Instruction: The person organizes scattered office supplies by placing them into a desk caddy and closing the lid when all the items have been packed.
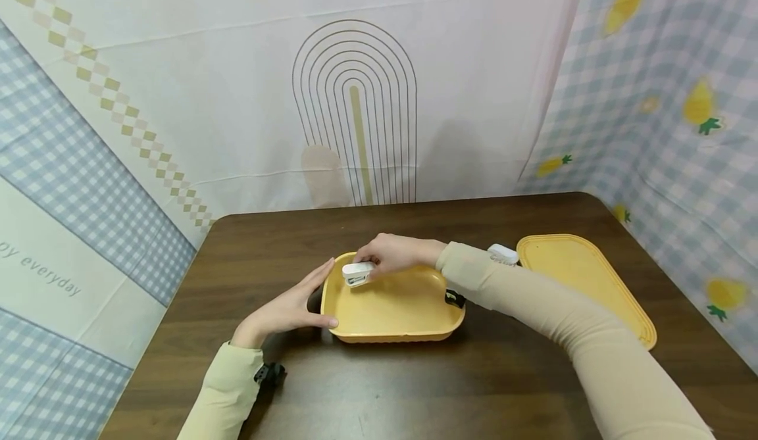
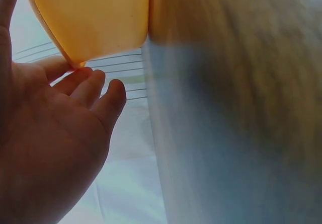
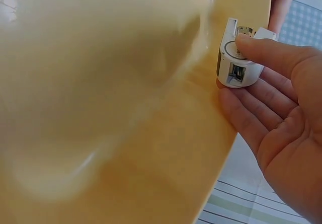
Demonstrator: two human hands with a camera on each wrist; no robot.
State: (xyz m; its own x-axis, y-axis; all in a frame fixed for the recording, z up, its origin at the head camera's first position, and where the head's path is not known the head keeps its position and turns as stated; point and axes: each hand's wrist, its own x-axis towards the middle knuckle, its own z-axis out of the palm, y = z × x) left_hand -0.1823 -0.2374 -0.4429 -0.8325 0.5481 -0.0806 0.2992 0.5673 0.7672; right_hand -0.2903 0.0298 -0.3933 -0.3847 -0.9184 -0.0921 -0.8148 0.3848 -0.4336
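Note:
A shallow yellow plastic container [image 1: 391, 308] with a raised rim stands on the dark wooden table. My right hand [image 1: 393, 254] reaches across it and holds a small white device [image 1: 357, 273] over its left part. In the right wrist view the thumb presses the round, grey-ringed face of the device [image 3: 236, 51], and the fingers support it from below. Metal parts show at its openings; its exact kind is unclear. My left hand [image 1: 290, 307] grips the container's left end, thumb at the near corner and fingers along the far side. The left wrist view shows fingertips [image 2: 116, 90] by the container's edge [image 2: 90, 22].
A flat yellow lid [image 1: 583, 282] lies on the table [image 1: 379, 387] at the right. Beside it is another small white object [image 1: 502, 254], partly hidden by my right sleeve. Patterned cloth [image 1: 474, 65] hangs behind the table and at both sides.

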